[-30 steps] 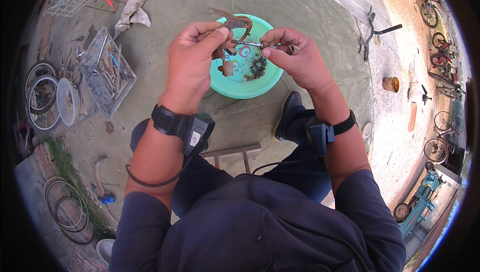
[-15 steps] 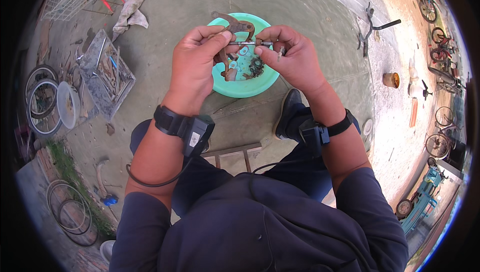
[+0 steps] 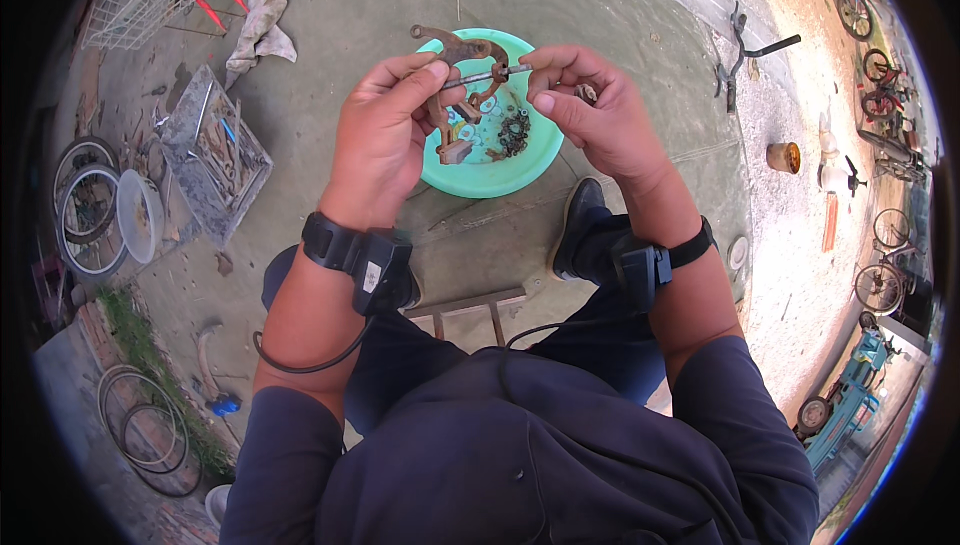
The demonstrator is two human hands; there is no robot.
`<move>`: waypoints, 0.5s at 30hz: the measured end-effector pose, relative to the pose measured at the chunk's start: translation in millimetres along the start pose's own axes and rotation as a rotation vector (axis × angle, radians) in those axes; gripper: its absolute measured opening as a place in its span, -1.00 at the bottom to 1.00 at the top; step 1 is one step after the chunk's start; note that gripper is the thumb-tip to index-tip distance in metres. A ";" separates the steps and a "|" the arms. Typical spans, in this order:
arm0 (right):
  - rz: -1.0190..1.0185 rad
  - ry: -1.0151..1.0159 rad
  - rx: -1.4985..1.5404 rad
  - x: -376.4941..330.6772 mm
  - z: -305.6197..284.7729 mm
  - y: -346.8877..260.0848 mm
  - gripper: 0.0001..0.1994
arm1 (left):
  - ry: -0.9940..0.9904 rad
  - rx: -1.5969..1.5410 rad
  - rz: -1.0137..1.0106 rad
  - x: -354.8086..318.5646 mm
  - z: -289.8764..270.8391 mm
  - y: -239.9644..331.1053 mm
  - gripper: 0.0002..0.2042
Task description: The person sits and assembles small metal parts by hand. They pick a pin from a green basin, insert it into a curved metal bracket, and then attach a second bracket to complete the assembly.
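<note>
Left hand (image 3: 390, 100) clamps a rusty brake caliper (image 3: 465, 49); right hand (image 3: 590, 105), apart from it, curls round a small metal part (image 3: 586, 94), near the end of a bolt (image 3: 474, 80).

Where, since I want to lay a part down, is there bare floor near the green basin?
Bare floor lies between the green basin and the black handlebar, and between the basin and the rag. Crowded: far left, where tray, bucket and wheels cluster.
</note>
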State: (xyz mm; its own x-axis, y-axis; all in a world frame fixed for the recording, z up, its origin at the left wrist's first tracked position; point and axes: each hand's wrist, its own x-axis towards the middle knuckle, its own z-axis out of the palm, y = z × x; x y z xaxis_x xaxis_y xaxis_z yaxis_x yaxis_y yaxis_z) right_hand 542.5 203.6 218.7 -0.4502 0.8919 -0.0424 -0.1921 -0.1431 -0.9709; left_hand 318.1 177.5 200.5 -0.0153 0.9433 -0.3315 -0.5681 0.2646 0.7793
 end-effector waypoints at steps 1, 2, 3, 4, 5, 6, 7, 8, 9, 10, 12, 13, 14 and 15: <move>0.023 -0.008 0.029 -0.3 -2.7 -2.8 -0.70 | -0.015 -0.011 0.007 -0.4 0.3 0.1 -0.85; 0.045 -0.017 0.059 -0.7 -3.8 -4.3 -0.71 | -0.016 -0.016 0.008 -1.0 0.5 0.4 -0.84; 0.041 -0.008 0.060 -0.7 -3.0 -4.3 -0.70 | -0.019 -0.021 0.013 -1.4 0.9 0.7 -0.84; 0.037 0.001 0.062 -0.5 -1.2 -3.6 -0.69 | -0.025 -0.024 0.008 -1.9 1.2 1.0 -0.84; 0.033 0.010 0.063 -0.4 1.0 -2.6 -0.68 | -0.033 -0.027 0.006 -2.5 1.5 1.1 -0.84; 0.033 0.025 0.069 -0.5 3.1 -1.7 -0.69 | -0.041 -0.030 0.004 -2.7 1.8 1.2 -0.84; 0.032 0.040 0.076 -0.6 5.4 -0.4 -0.70 | -0.044 -0.025 0.003 -2.6 2.0 1.2 -0.84; 0.022 0.044 0.087 -0.6 6.8 0.5 -0.71 | -0.047 -0.021 0.001 -2.5 2.2 1.1 -0.85; 0.033 0.060 0.091 -0.1 7.4 1.0 -0.72 | -0.046 -0.015 0.000 -2.5 2.3 0.9 -0.85; 0.034 0.063 0.101 0.9 7.8 1.8 -0.73 | -0.050 -0.013 0.000 -2.5 2.7 0.5 -0.85; 0.045 0.090 0.109 1.6 8.9 3.7 -0.76 | -0.041 0.004 -0.007 -2.8 3.3 0.0 -0.85; 0.058 0.114 0.108 1.2 9.6 4.8 -0.77 | -0.053 0.001 -0.006 -3.6 3.9 -0.5 -0.86; 0.070 0.138 0.107 1.2 9.8 5.3 -0.78 | -0.051 0.004 -0.011 -4.2 4.5 -0.6 -0.87; 0.068 0.141 0.095 1.5 9.0 5.0 -0.79 | -0.048 0.010 -0.013 -4.7 5.3 -0.9 -0.88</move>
State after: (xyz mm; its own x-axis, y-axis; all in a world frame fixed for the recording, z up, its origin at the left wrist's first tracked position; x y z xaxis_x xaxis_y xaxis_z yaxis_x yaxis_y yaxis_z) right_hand 533.0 200.3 215.9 -0.3396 0.9291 -0.1464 -0.2500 -0.2392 -0.9382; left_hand 323.1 173.9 204.2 0.0313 0.9483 -0.3159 -0.5595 0.2785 0.7807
